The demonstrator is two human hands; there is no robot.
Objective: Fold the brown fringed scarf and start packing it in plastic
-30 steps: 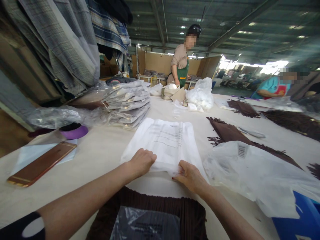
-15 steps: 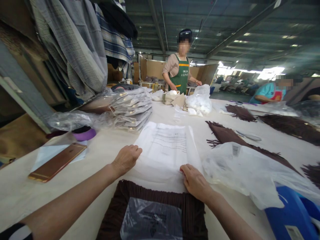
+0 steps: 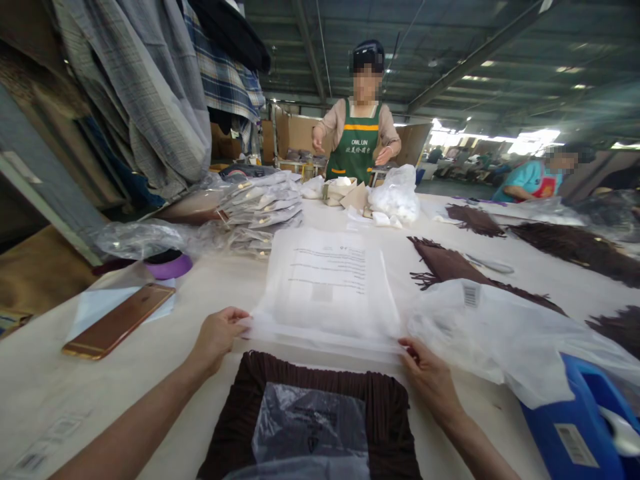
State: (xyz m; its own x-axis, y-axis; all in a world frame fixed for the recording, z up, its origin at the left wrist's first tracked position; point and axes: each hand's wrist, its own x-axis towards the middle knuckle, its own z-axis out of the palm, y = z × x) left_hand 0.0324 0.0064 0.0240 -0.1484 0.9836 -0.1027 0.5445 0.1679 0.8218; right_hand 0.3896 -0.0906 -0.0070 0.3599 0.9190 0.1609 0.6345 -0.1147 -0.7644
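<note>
The left hand point(image 3: 216, 335) pinches the near left corner of a clear plastic bag printed with black text lines point(image 3: 327, 287), thumb and fingers closed on its edge. The right hand point(image 3: 431, 377) grips the near right corner the same way, fingers curled over the rim. The bag lies in the middle of the cream work table point(image 3: 150, 347), its near edge lifted slightly and stretched between the two hands, just beyond a folded dark brown fringed cloth point(image 3: 310, 413) at the table's near edge. Bare tabletop lies open to the left, as far as a rose-gold phone point(image 3: 120, 320). To the right, a crumpled white plastic bag point(image 3: 500, 333) crowds close against the held bag's right edge. Behind, a stack of packed clear bags point(image 3: 263, 207) sits well apart.
</note>
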